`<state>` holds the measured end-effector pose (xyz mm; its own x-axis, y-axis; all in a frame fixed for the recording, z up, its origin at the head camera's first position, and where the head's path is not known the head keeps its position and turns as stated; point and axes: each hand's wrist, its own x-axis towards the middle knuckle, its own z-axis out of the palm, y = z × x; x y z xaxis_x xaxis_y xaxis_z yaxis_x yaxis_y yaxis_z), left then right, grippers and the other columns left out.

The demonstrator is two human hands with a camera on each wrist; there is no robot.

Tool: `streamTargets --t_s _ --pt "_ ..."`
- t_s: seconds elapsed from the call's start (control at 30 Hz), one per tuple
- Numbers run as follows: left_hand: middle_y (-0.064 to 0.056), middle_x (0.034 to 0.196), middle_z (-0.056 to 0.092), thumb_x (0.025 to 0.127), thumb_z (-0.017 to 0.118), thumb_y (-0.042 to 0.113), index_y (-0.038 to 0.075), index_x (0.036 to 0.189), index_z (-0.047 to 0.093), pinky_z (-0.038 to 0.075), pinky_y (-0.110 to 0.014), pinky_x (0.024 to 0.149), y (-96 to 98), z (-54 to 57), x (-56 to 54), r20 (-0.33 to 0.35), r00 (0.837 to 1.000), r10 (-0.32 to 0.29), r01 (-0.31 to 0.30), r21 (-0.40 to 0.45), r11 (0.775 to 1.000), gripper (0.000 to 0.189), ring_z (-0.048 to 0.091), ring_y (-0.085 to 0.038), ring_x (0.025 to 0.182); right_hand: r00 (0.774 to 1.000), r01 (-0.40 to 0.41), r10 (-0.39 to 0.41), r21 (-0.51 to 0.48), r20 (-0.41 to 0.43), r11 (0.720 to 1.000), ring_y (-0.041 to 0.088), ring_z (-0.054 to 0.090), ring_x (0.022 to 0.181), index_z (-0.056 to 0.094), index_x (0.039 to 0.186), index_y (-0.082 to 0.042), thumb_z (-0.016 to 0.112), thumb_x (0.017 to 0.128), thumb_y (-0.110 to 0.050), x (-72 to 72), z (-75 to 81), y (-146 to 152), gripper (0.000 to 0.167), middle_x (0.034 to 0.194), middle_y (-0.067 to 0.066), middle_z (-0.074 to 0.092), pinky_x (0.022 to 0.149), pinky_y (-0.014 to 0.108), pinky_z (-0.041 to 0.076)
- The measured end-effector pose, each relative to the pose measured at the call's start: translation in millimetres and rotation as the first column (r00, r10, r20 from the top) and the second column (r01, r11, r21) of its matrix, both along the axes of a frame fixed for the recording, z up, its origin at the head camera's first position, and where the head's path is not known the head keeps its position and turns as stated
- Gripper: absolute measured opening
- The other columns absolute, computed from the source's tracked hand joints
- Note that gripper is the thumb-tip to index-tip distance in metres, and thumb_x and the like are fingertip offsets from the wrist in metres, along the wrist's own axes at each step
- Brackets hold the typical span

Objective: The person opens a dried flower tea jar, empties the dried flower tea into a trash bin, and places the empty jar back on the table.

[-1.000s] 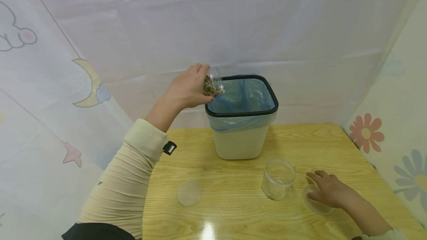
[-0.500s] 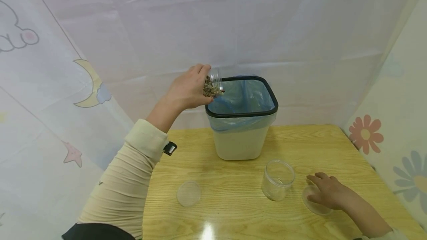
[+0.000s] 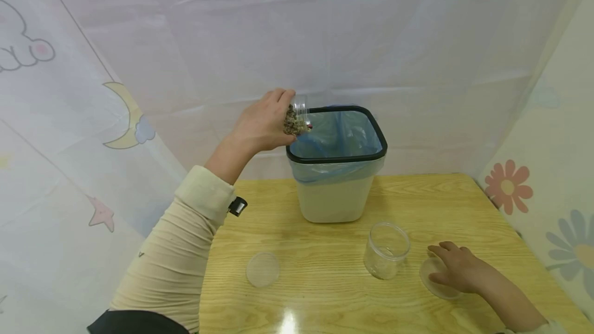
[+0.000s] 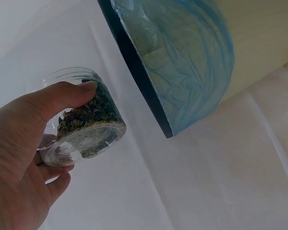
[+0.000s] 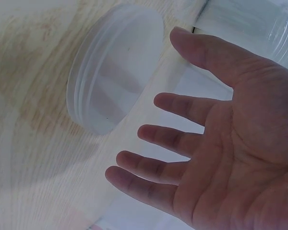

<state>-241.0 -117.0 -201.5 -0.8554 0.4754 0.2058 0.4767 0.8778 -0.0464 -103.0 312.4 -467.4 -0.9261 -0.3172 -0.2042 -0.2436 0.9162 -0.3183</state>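
My left hand (image 3: pixel 262 125) grips a clear plastic jar (image 3: pixel 300 115), thumb and fingers around its sides. Tipped on its side, the jar has its mouth at the left rim of a bin (image 3: pixel 331 197) lined with a blue bag (image 3: pixel 357 133). Dried green and brown bits (image 4: pixel 93 112) fill part of it, and a dark red piece shows by the mouth. My right hand (image 3: pixel 464 270) hovers with spread fingers over a round translucent lid (image 5: pixel 117 72), which lies on the table with its threaded side up; nothing is in that hand.
An uncovered clear jar (image 3: pixel 386 256) stands between the bin and my right hand. Another round lid (image 3: pixel 262 269) lies at the left on the wooden table (image 3: pixel 325 293). A pale printed cloth (image 3: pixel 232 40) hangs behind the bin and along both sides.
The bits inside the tilted jar have shifted slightly, and a dark red piece has come into view at its mouth. Both hands stay almost where they were.
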Motion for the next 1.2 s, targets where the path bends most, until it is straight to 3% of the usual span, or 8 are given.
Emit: streamTargets --t_s 1.2 --pt "-0.014 0.158 0.033 0.085 0.083 0.036 0.005 0.158 0.024 0.038 -0.044 0.115 1.1 -0.7 1.9 -0.044 0.998 -0.046 0.043 -0.063 0.997 0.099 0.032 -0.030 0.147 1.000 -0.009 0.009 0.006 0.010 1.000 0.065 0.049 0.107 0.056 0.132 0.008 0.080 0.086 -0.033 3.6 0.4 -0.7 0.067 0.132 0.044 0.045 0.077 0.071 0.050"
